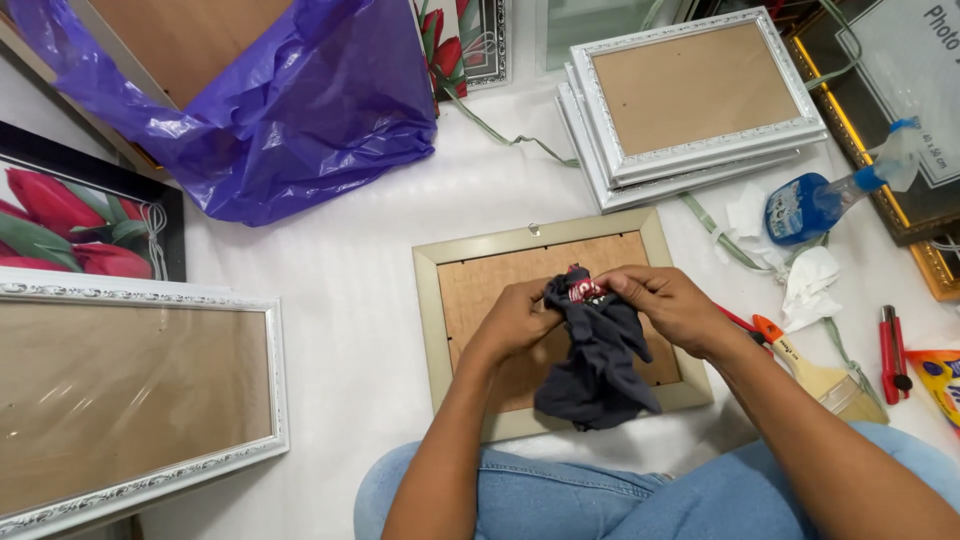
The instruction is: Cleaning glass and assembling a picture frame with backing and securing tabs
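A dark navy cloth (600,360) with a small red patch near its top hangs between both hands. My left hand (515,318) grips its upper left edge and my right hand (668,305) pinches its top right. Both hover over a beige picture frame (430,300) lying face down on the white surface, its brown backing board showing. The cloth's lower end drapes onto the backing near the frame's bottom edge.
A stack of white frames (690,160) lies far right, a large white frame (150,300) near left, a purple plastic bag (300,110) far left. A blue spray bottle (810,205), crumpled tissue (810,280), paintbrush (815,375), red cutter (890,350) sit right.
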